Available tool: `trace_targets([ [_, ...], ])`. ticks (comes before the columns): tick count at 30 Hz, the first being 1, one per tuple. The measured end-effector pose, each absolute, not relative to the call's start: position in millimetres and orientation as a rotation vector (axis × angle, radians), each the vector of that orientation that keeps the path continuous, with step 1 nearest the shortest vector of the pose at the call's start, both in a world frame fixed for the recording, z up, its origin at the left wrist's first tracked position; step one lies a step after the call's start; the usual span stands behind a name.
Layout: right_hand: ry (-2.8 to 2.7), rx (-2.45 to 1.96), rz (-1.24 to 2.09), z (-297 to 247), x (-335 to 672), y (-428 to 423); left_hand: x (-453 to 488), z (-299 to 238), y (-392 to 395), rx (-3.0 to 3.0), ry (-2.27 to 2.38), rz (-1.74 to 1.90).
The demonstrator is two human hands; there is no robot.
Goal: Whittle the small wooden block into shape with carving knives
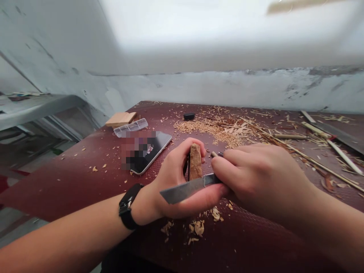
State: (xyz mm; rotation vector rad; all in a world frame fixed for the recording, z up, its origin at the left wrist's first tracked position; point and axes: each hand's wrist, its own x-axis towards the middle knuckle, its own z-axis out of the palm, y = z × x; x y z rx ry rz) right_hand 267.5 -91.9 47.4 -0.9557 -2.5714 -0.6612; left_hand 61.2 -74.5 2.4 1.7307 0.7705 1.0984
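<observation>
My left hand [173,178] is closed around a small brown block of wood [195,161], which stands upright between thumb and fingers with its rough top end showing. A black watch is on that wrist. My right hand [250,174] grips a knife [184,189] by its dark handle, mostly hidden in the fist. The flat grey blade points left, crossing in front of the block's lower part and over my left thumb. The tip of a thin light stick [214,154] pokes out by the right fingers; whether that hand holds it I cannot tell.
A phone [150,153] lies on the dark red table [85,189], near a clear plastic compartment box [131,127] and a light wooden board [121,119]. Behind my hands are wood shavings [216,129] and a small black object [189,116]. Thin sticks [290,136] lie right.
</observation>
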Motion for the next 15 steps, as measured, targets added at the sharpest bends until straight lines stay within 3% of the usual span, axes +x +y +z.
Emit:
trace_targets([
  [5, -2.503, -1.054, -0.682, 43, 264, -97, 60, 9, -77, 1.621, 0.804, 1.039],
  [10, -2.335, -1.281, -0.760, 38, 261, -103, 63, 10, -81, 1.563, 0.889, 1.198],
  [15, -2.429, -1.187, -0.668, 42, 264, -98, 61, 7, -74, 1.680, 0.749, 1.145],
])
